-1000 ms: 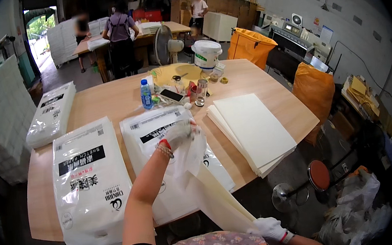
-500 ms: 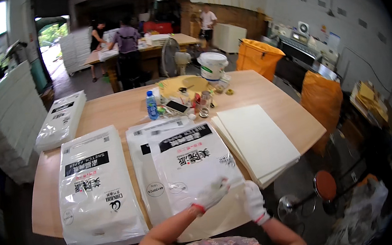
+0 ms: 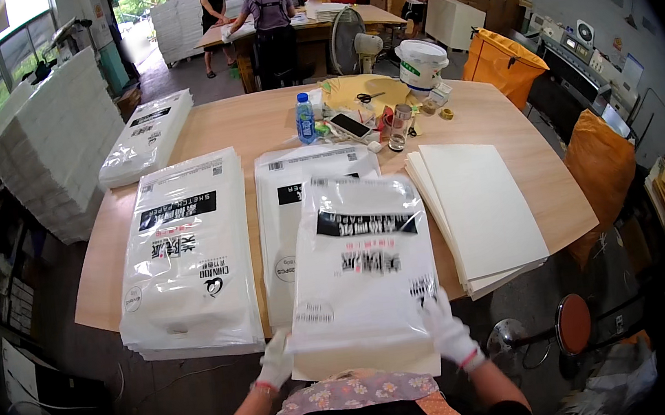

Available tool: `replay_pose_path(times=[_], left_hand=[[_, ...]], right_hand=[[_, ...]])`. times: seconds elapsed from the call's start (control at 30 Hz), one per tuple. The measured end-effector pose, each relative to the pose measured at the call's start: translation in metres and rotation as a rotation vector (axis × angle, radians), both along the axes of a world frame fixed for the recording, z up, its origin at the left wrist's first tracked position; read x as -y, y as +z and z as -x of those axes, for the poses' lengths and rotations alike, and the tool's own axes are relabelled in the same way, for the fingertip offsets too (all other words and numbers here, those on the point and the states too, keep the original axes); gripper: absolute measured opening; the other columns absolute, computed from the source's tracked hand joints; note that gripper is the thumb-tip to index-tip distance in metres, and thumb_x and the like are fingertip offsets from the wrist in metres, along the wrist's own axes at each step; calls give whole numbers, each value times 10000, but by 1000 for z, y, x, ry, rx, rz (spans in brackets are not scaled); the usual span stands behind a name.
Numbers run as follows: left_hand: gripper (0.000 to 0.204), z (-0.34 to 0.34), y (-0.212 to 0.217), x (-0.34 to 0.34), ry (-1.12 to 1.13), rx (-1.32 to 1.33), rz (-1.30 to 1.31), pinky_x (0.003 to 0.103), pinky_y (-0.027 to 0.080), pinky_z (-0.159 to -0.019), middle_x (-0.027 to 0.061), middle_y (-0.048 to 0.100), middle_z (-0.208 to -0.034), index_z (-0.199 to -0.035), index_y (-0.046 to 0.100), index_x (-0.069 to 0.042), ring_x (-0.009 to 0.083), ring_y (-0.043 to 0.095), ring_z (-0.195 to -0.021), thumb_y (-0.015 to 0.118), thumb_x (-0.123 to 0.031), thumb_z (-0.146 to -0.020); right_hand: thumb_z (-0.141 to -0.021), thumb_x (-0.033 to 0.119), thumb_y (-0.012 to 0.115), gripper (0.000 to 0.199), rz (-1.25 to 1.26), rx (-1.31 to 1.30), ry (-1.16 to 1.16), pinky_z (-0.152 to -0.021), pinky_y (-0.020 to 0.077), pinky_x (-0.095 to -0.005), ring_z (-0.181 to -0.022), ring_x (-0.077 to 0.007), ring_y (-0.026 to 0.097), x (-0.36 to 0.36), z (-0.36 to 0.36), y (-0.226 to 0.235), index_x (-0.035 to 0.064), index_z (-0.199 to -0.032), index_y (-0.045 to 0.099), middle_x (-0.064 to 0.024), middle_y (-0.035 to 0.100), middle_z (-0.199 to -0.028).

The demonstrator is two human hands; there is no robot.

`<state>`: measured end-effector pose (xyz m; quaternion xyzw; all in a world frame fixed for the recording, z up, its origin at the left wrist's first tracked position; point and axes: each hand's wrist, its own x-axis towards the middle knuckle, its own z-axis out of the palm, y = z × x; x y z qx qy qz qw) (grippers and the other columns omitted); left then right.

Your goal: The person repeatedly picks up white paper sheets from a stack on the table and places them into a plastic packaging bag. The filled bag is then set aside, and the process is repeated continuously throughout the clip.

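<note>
The lower right edge of a white plastic bag [image 3: 366, 286] is held by the gloved right hand [image 3: 450, 333]; its lower left edge is met by the gloved left hand [image 3: 274, 363], whose finger closure cannot be told; cream paper [image 3: 367, 363] is exposed at the bag's near end; the table [image 3: 544, 159] is overhung; the bag is flanked by cream sheets [image 3: 484, 206] and packed bags [image 3: 168, 308].

Glossy, whitish plastic bag [image 3: 370, 285], printed with a black band, a thin red line and dark lettering partly blurred, lying face up and roughly upright at the frame's centre. Cream paper [image 3: 366, 361] projects flat beyond its near edge, lower centre; the rest of the paper is hidden.
</note>
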<state>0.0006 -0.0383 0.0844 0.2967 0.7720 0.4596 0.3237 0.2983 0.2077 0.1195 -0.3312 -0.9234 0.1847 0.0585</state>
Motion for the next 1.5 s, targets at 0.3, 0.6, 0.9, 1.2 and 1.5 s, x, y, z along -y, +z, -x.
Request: replay_pose_path(times=[0.3,0.6,0.9,1.2,1.5], left_hand=[[114,-24,-86,24,66,-236,-176,387,449,-637,187,545,-777,-864,508,-13,357,549,-710,511,-32,-751],[75,-16,11,-34,-69,-282,-392,345,418,-601,135,479,-681,-761,509,-31,279,512,-640,463,13,-722],[289,59,136,23,650,-221,-1290,309,448,-767,39,511,-836,-826,505,-67,159,495,-773,376,-298,-941],[364,316,-43,220,1240,-154,-769,388,419,-931,118,518,-1193,-1215,482,-20,224,498,-1052,404,-220,-921],[341,170,-248,244,1068,698,-728,317,497,-830,100,594,-1109,-1174,546,-47,227,572,-949,456,-260,-924]], right_hand=[[-900,31,432,477,286,-180,-436,-805,499,-385,-1091,-358,531,33,-11,5,71,-1371,364,-225,370,-1378],[-833,77,597,362,1246,-1206,-842,-779,509,-332,-902,-186,588,7,-57,-97,11,-1183,535,-89,594,-1055],[-913,115,497,281,789,-933,96,-946,425,-337,-1062,-191,550,33,177,-116,12,-1167,557,-106,586,-1135],[-931,308,530,428,1575,-272,173,-715,505,-324,-905,-160,576,163,325,-64,-1,-1226,490,-99,585,-1021],[-831,215,567,498,70,-112,-117,-985,369,-417,-1149,-349,480,-34,112,-11,16,-1277,465,-214,524,-1219]])
